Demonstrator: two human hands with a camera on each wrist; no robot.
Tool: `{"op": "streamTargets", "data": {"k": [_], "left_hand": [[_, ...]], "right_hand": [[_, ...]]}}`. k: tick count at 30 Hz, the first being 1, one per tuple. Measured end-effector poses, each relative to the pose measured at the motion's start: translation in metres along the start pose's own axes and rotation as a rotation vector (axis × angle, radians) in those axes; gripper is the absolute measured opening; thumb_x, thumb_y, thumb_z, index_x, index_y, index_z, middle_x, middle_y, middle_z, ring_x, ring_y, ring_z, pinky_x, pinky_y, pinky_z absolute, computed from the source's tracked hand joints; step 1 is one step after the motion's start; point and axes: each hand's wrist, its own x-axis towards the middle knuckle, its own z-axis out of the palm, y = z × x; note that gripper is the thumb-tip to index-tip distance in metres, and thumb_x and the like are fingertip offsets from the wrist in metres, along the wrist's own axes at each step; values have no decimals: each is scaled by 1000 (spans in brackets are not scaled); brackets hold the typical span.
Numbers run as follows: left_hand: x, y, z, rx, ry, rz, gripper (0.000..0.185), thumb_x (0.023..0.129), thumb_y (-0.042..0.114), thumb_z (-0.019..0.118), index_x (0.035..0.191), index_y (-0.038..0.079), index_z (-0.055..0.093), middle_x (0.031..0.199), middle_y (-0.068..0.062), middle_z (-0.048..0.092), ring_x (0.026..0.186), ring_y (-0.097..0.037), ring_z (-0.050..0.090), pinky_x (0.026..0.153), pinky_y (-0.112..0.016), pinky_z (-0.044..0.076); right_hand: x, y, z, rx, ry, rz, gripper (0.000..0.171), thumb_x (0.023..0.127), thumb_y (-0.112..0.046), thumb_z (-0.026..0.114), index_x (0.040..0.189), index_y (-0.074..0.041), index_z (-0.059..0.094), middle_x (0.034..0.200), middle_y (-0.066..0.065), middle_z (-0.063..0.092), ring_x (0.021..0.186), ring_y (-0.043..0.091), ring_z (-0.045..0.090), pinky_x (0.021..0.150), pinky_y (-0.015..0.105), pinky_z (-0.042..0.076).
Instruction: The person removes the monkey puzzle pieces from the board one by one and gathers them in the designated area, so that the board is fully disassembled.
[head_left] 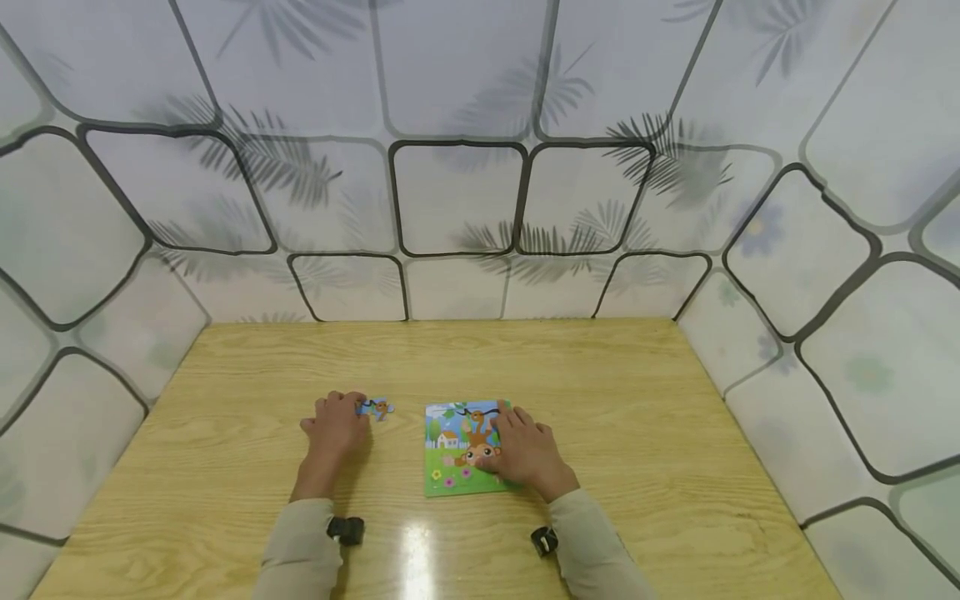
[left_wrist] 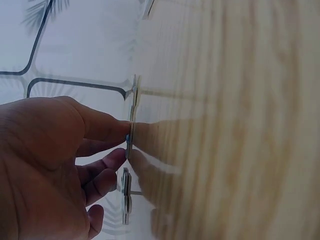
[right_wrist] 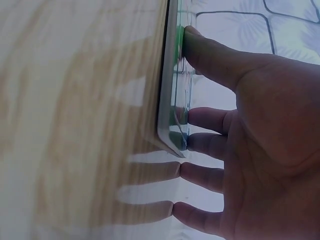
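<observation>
A small blue jigsaw piece point(head_left: 375, 408) lies flat on the wooden table point(head_left: 247, 392), left of centre. My left hand point(head_left: 352, 410) holds its near end, with thumb and forefinger pinching it. The left wrist view shows that piece point(left_wrist: 132, 112) edge-on at the fingertips point(left_wrist: 117, 131), and a second piece point(left_wrist: 125, 196) just below it. A square puzzle board point(head_left: 450, 467) with a monkey, a house and green grass sits at the table's middle. My right hand point(head_left: 504, 429) rests on its right half with fingers straight. In the right wrist view the thumb point(right_wrist: 200, 47) and fingers press on the board point(right_wrist: 167, 75).
White panels printed with black outlines and palm-leaf shadows wall in the table point(head_left: 465, 208) at the back and both sides. A bright glare spot point(head_left: 415, 546) lies on the wood near the front edge, between my sleeves.
</observation>
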Motion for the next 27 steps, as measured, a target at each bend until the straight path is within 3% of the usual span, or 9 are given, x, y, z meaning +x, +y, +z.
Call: {"op": "streamTargets", "data": {"k": [7, 11, 15, 20, 27], "left_hand": [[-2, 6, 0, -95, -1, 32, 46, 91, 17, 52, 135, 8, 50, 137, -23, 45, 125, -45, 37, 94, -68, 27], [-6, 16, 5, -125, 15, 98, 42, 93, 24, 57, 132, 9, 53, 134, -22, 49, 122, -45, 43, 92, -68, 32], [-10, 32, 14, -141, 24, 161, 39, 90, 24, 58, 127, 11, 58, 128, -19, 55, 116, -42, 48, 89, -68, 35], [-15, 56, 28, -126, 4, 182, 37, 90, 27, 61, 124, 16, 60, 121, -11, 58, 116, -35, 49, 89, -63, 35], [-26, 85, 42, -98, -37, 254, 32, 90, 30, 64, 120, 17, 63, 117, -8, 58, 112, -35, 50, 90, -65, 34]], "right_hand": [[0, 1, 2, 9, 3, 6, 72, 85, -59, 63, 140, -14, 48, 159, 8, 28, 142, 33, 33, 101, 60, 37], [0, 2, 3, 17, 7, 22, 75, 84, -60, 63, 141, -15, 47, 159, 7, 28, 143, 31, 32, 102, 60, 36], [-1, 4, 3, 48, 22, 31, 77, 83, -60, 64, 142, -14, 45, 159, 8, 27, 143, 31, 32, 102, 61, 35], [-5, 8, 5, 75, 37, 57, 82, 83, -60, 64, 147, -13, 39, 159, 10, 26, 143, 33, 30, 106, 62, 32], [-14, 11, 2, 91, 16, 86, 84, 86, -53, 65, 149, -6, 35, 157, 14, 30, 144, 37, 27, 108, 64, 27]]}}
